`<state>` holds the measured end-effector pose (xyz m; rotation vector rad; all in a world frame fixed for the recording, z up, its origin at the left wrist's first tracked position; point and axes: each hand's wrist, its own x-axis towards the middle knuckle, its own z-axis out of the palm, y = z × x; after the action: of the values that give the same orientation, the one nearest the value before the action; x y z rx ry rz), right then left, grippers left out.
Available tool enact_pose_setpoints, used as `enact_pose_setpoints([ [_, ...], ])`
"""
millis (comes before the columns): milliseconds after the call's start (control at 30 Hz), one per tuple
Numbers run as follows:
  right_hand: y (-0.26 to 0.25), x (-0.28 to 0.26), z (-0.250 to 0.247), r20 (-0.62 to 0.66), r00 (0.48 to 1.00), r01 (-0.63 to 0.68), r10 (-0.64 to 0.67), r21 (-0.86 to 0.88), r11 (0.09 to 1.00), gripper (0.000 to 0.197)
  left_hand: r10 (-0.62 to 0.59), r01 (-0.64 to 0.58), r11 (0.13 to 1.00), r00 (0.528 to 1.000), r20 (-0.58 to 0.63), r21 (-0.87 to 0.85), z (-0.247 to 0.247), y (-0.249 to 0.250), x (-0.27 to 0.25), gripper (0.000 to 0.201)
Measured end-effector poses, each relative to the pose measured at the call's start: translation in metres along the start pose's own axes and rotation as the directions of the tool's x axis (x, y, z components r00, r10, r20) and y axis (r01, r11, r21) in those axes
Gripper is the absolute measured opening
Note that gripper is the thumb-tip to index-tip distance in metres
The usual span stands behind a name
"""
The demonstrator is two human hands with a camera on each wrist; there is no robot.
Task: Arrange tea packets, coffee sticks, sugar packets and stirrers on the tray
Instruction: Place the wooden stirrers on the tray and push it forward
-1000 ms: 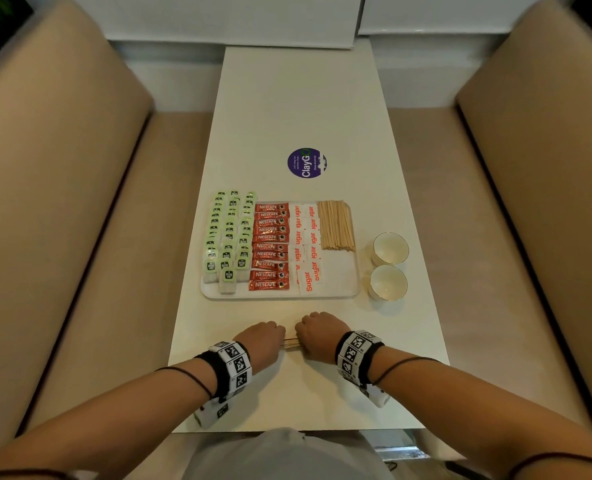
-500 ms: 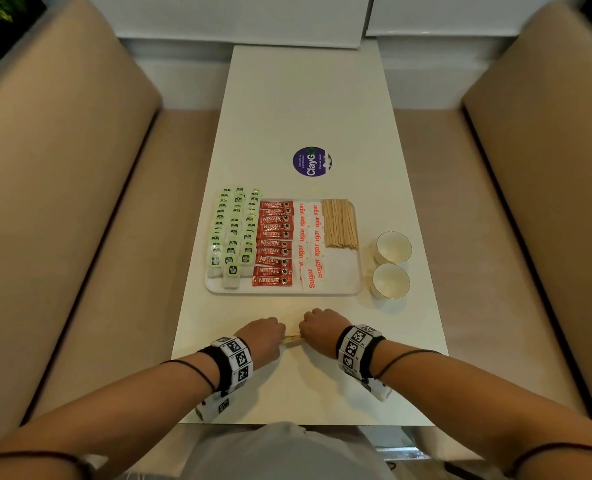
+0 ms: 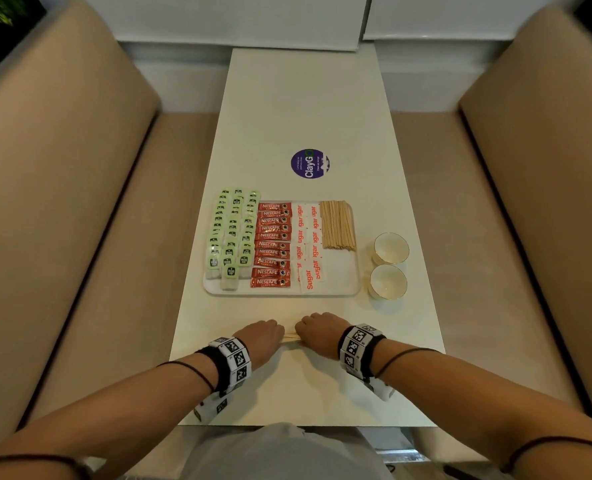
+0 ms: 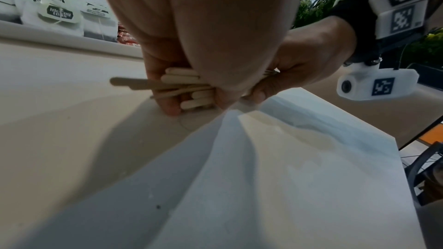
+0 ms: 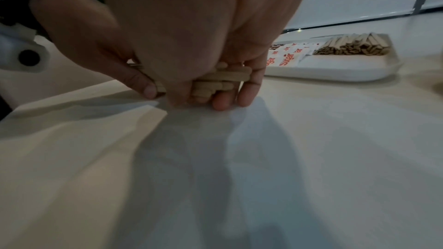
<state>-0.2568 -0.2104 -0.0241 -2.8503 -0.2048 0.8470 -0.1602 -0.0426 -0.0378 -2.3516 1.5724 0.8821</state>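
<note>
A white tray (image 3: 343, 289) on the table holds green tea packets (image 3: 233, 233), red coffee sticks (image 3: 273, 244), white sugar packets (image 3: 308, 244) and a pile of wooden stirrers (image 3: 337, 225). In front of the tray, my left hand (image 3: 261, 339) and right hand (image 3: 317, 332) each grip one end of a bundle of wooden stirrers (image 3: 290, 337) just above the table. The left wrist view shows the bundle (image 4: 177, 84) between curled fingers, one stick jutting left. Seen from the right wrist, the bundle's other end (image 5: 223, 79) sits in my right hand's fingers (image 5: 249, 90).
Two white cups (image 3: 389, 249) (image 3: 388, 282) stand right of the tray. A purple round sticker (image 3: 310, 163) lies on the table (image 3: 305, 98) beyond the tray. Beige bench seats (image 3: 79, 237) (image 3: 512, 237) flank the table on both sides.
Both hands stay in front of the tray holding the stirrer bundle; the gap between them has hardly changed. The head camera shifted slightly.
</note>
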Motion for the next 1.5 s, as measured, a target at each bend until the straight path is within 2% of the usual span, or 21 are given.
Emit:
enact_pose_setpoints([
  [100,0.006,0.001,-0.007,0.056,0.998,-0.040,0.035,0.101,0.994,0.028,-0.007,0.008,0.997,1.000,0.017,-0.072,-0.008,-0.001,-0.003,0.025],
  [200,0.008,-0.001,-0.022,0.055,0.998,-0.029,0.025,0.086,0.996,0.037,-0.007,0.008,0.991,1.000,0.014,-0.132,-0.023,-0.003,-0.006,0.027],
  [333,0.016,-0.003,-0.051,-0.026,1.000,0.000,0.002,0.075,0.997,0.049,-0.042,0.023,0.971,0.996,-0.073,-0.239,-0.046,-0.009,-0.007,0.029],
  [467,0.025,-0.013,-0.085,-0.184,0.981,0.004,0.059,0.323,0.946,0.053,-0.053,-0.029,0.927,0.977,-0.207,-0.373,-0.074,-0.017,-0.010,0.032],
  [567,0.033,-0.022,-0.111,-0.340,0.915,0.019,0.219,0.577,0.816,0.045,-0.048,-0.099,0.888,0.951,-0.306,-0.449,-0.097,-0.018,-0.012,0.022],
  [667,0.042,-0.025,-0.131,-0.392,0.829,0.116,0.398,0.818,0.564,0.052,-0.092,-0.089,0.874,0.935,-0.343,-0.477,-0.117,-0.018,-0.010,0.034],
  [733,0.043,-0.023,-0.137,-0.399,0.805,0.198,0.440,0.879,0.435,0.054,-0.123,-0.082,0.857,0.926,-0.356,-0.508,-0.127,-0.017,-0.006,0.035],
  [800,0.038,-0.020,-0.142,-0.405,0.802,0.236,0.439,0.890,0.389,0.054,-0.120,-0.104,0.849,0.916,-0.382,-0.518,-0.134,-0.015,-0.002,0.035],
  [867,0.035,-0.019,-0.144,-0.416,0.809,0.240,0.414,0.878,0.414,0.050,-0.122,-0.108,0.855,0.909,-0.398,-0.507,-0.140,-0.014,0.000,0.031],
  [967,0.039,-0.020,-0.145,-0.452,0.834,0.178,0.317,0.763,0.621,0.046,-0.146,-0.088,0.866,0.897,-0.417,-0.492,-0.145,-0.018,-0.001,0.024],
  [1033,0.043,-0.023,-0.145,-0.466,0.830,0.140,0.307,0.707,0.693,0.046,-0.158,-0.057,0.885,0.897,-0.413,-0.462,-0.146,-0.019,-0.002,0.023],
  [1133,0.038,-0.030,-0.148,-0.529,0.779,0.181,0.336,0.703,0.688,0.044,-0.184,-0.018,0.888,0.902,-0.390,-0.459,-0.150,-0.019,-0.004,0.026],
  [1233,0.029,-0.030,-0.145,-0.523,0.810,0.176,0.265,0.648,0.741,0.037,-0.163,-0.011,0.900,0.919,-0.359,-0.437,-0.153,-0.014,-0.003,0.031],
  [1300,0.030,-0.026,-0.143,-0.492,0.815,0.108,0.305,0.646,0.755,0.044,-0.140,0.012,0.935,0.931,-0.338,-0.355,-0.158,-0.011,-0.003,0.034],
  [1400,0.038,-0.023,-0.145,-0.439,0.819,0.090,0.368,0.733,0.675,0.037,-0.091,0.008,0.962,0.952,-0.293,-0.274,-0.165,-0.010,-0.003,0.035],
  [1500,0.041,-0.026,-0.148,-0.428,0.807,0.105,0.408,0.783,0.612,0.022,-0.036,-0.067,0.927,0.964,-0.265,-0.370,-0.166,-0.012,-0.001,0.028],
])
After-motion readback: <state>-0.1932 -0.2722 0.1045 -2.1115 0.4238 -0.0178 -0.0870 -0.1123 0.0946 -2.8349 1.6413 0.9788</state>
